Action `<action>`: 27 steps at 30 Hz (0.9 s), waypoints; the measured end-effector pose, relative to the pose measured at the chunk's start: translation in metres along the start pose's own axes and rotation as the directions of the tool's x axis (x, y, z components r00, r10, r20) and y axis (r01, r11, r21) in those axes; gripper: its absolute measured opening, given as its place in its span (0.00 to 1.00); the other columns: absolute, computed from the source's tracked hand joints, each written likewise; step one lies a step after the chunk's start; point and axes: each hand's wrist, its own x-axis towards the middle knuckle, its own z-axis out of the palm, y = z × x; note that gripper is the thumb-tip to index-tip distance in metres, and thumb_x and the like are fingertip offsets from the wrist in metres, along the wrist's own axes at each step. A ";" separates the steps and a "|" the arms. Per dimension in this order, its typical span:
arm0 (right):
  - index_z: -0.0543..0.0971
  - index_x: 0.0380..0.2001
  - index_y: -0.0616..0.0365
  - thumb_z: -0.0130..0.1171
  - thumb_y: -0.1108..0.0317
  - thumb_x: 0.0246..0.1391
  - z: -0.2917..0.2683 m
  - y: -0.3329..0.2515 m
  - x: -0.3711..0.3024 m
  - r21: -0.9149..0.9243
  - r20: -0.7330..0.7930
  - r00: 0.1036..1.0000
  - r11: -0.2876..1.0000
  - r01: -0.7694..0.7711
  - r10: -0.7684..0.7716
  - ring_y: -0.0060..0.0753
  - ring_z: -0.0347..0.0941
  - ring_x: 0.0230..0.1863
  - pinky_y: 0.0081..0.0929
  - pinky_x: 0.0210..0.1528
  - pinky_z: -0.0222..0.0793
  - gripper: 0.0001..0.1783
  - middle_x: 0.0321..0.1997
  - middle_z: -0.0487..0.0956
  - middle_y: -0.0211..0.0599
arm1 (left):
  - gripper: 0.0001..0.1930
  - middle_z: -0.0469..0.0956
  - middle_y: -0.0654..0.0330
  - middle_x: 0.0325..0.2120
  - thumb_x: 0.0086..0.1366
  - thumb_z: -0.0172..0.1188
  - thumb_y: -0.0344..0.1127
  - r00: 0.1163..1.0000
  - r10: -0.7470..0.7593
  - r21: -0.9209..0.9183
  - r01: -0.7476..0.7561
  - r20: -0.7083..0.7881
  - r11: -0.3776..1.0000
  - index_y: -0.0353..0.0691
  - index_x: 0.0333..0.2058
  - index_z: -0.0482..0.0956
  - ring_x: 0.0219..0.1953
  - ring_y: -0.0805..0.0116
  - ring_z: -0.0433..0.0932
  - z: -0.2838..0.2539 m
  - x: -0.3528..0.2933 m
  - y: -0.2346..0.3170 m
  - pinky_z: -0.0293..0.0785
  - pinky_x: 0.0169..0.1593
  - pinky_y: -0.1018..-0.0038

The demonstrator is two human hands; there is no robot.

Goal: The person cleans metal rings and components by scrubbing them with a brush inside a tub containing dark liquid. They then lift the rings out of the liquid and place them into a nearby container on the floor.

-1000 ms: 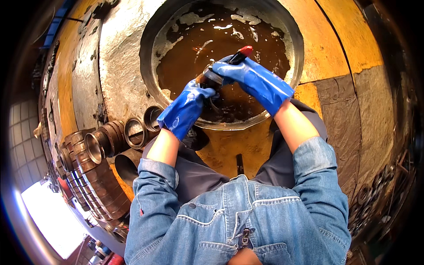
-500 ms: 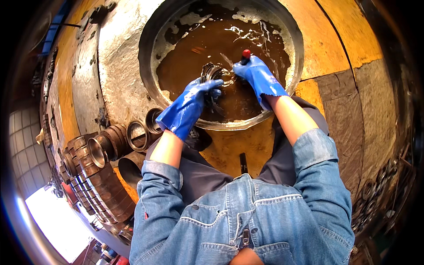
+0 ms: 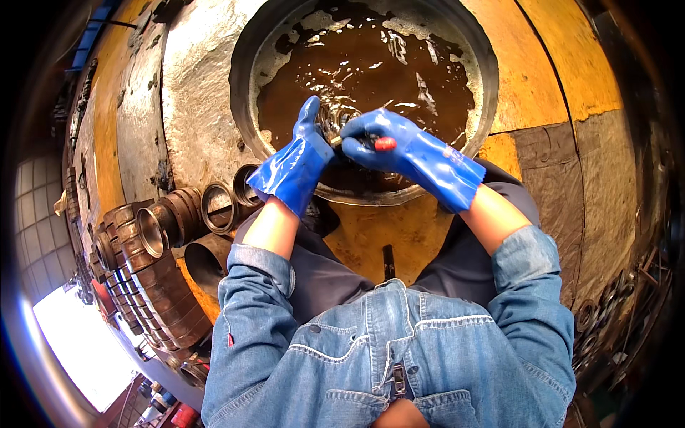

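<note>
Both my hands wear blue rubber gloves and meet over a round metal tub (image 3: 245, 85) of brown, foamy liquid. My left hand (image 3: 296, 160) holds a shiny, wet metal ring (image 3: 335, 116) at the liquid's surface; its thumb points up and away, and its fingers are mostly hidden behind the ring. Closed round a tool with a red handle end (image 3: 385, 143), my right hand (image 3: 389, 139) presses in against the ring's near right side. The tool's working end is hidden by the glove and the ring, so its kind does not show.
Left of my legs stand several rusty metal rings and sleeves (image 3: 217, 207), some stacked in rows (image 3: 146, 285). Worn metal plates (image 3: 200, 93) and yellow boards (image 3: 528, 78) surround the tub. Loose metal parts (image 3: 599, 307) lie at the far right.
My right hand has come left and nearer, turning so the red handle end now lies toward me instead of pointing away. My left thumb has lifted, and the ring sits slightly closer to the right hand.
</note>
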 end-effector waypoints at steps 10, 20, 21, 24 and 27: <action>0.89 0.40 0.48 0.59 0.52 0.55 -0.013 0.016 -0.036 -0.371 0.199 0.886 0.869 -0.327 0.418 0.54 0.83 0.50 0.45 0.55 0.80 0.18 0.45 0.87 0.46 | 0.16 0.85 0.50 0.36 0.73 0.62 0.43 0.955 -0.168 0.164 0.130 0.244 0.978 0.36 0.50 0.83 0.31 0.59 0.81 -0.032 0.025 -0.001 0.81 0.39 0.63; 0.84 0.37 0.54 0.72 0.48 0.53 -0.071 0.082 -0.028 0.085 -0.321 0.826 0.882 -0.463 0.464 0.29 0.79 0.34 0.33 0.46 0.76 0.21 0.32 0.86 0.39 | 0.15 0.86 0.55 0.37 0.70 0.68 0.32 0.886 0.211 0.610 -0.441 0.413 0.658 0.31 0.51 0.81 0.37 0.67 0.85 0.043 -0.020 -0.051 0.83 0.42 0.72; 0.84 0.37 0.55 0.72 0.50 0.53 -0.073 0.091 -0.028 0.129 -0.390 0.807 0.895 -0.428 0.443 0.28 0.78 0.33 0.33 0.44 0.75 0.20 0.31 0.85 0.39 | 0.17 0.85 0.55 0.38 0.69 0.69 0.32 0.878 0.248 0.622 -0.467 0.410 0.629 0.31 0.52 0.80 0.38 0.66 0.85 0.043 -0.021 -0.057 0.83 0.44 0.71; 0.85 0.38 0.60 0.66 0.52 0.60 -0.086 0.057 -0.035 0.060 -0.377 0.808 0.882 -0.467 0.453 0.21 0.74 0.36 0.29 0.44 0.72 0.20 0.30 0.82 0.29 | 0.17 0.85 0.55 0.40 0.68 0.69 0.32 0.921 0.135 0.677 -0.362 0.365 0.640 0.31 0.52 0.80 0.41 0.65 0.85 0.014 -0.020 -0.058 0.82 0.49 0.69; 0.85 0.45 0.57 0.67 0.49 0.61 -0.087 0.038 -0.051 0.265 -0.385 0.770 0.860 -0.436 0.509 0.22 0.76 0.43 0.27 0.52 0.70 0.22 0.39 0.84 0.30 | 0.17 0.84 0.54 0.43 0.72 0.65 0.36 0.974 -0.023 0.711 -0.148 0.225 0.688 0.30 0.53 0.79 0.40 0.67 0.83 0.012 -0.035 -0.041 0.81 0.45 0.70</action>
